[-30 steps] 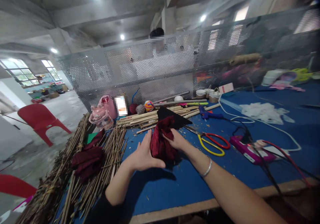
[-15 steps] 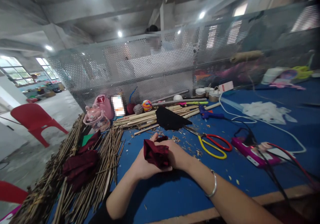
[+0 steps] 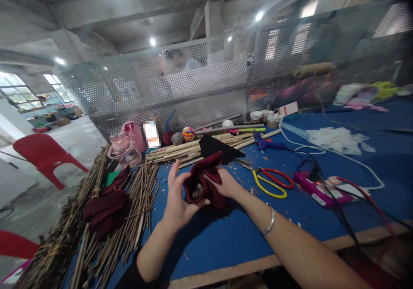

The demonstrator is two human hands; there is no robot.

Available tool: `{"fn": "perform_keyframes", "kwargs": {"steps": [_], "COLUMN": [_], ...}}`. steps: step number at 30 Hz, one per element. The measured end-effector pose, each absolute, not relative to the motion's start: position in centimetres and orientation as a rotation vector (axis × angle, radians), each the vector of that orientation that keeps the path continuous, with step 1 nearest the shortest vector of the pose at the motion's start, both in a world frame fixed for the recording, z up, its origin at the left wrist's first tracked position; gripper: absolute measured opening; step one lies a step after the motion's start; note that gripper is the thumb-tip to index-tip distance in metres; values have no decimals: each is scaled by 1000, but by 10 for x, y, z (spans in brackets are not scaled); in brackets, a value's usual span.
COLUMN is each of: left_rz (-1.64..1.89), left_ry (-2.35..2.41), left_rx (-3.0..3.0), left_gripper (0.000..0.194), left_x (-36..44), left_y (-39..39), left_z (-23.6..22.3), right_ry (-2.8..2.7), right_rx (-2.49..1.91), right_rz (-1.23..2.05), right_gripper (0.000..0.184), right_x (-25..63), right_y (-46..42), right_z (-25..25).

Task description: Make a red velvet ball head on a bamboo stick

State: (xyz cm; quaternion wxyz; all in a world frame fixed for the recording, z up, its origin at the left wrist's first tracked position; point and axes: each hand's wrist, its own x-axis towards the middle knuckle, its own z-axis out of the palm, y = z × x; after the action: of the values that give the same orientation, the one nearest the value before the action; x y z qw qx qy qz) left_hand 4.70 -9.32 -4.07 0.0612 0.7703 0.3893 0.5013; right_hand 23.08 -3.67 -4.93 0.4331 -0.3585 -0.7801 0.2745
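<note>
Both of my hands hold a dark red cloth [image 3: 206, 179] just above the blue table [image 3: 226, 237]. My left hand [image 3: 177, 201] cups it from the left, thumb under it and fingers raised. Pinching its right edge is my right hand [image 3: 224, 181], which wears a silver bracelet [image 3: 269, 222]. The cloth is gathered into a small pouch, and a clump of brownish bits shows in its opening. A black cloth piece [image 3: 219, 148] lies just behind it.
Bundles of thin sticks [image 3: 97, 220] with more dark red cloth [image 3: 105, 205] lie at the left. Red-and-yellow scissors [image 3: 269, 178], a blue glue gun [image 3: 266, 142], a pink device with cables [image 3: 319, 188] and white stuffing [image 3: 335, 138] lie to the right. A perforated metal screen [image 3: 209, 87] closes the back.
The cloth, balled tight between my hands half a second ago, has been spread open into a pouch showing brownish bits. My left fingers have lifted off it.
</note>
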Motion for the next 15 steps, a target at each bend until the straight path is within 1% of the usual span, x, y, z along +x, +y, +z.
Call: {"fn": "perform_keyframes", "kwargs": {"steps": [2,3,6,8,11,13,14,15], "left_rz": [1476,1431,1245,1158,1011,963,1002,1091], "left_ry": [1166,1166,1220,1347,1471,1389,1321,1242], "left_rx": [2576,2680,2872,2843,2666,2544,2490,2444], "left_gripper": [43,33,14,14,23,28,27,22], "left_x": [41,38,37,41,54,60,61,61], "left_y": [-95,-95,-94,-91,-86,-84,-83,-83], "left_z": [-32,-27,-15,-10,-11,-15,-19,-23], "right_ry": [-1905,-1889,-1865,-1912,-2017,-2030,-2017,-2006], "right_rx": [-930,-936,-935,-918,-881,-858,-854,-849], "right_rz": [700,702,709,677,544,494,492,504], "right_gripper": [31,31,29,26,19,18,19,20], "right_x": [234,235,234,231,227,226,226,226], "right_y": [-33,-32,-31,-33,-37,-39,-40,-40], "right_z": [-51,-51,-54,-55,-58,-59,-59,-59]}}
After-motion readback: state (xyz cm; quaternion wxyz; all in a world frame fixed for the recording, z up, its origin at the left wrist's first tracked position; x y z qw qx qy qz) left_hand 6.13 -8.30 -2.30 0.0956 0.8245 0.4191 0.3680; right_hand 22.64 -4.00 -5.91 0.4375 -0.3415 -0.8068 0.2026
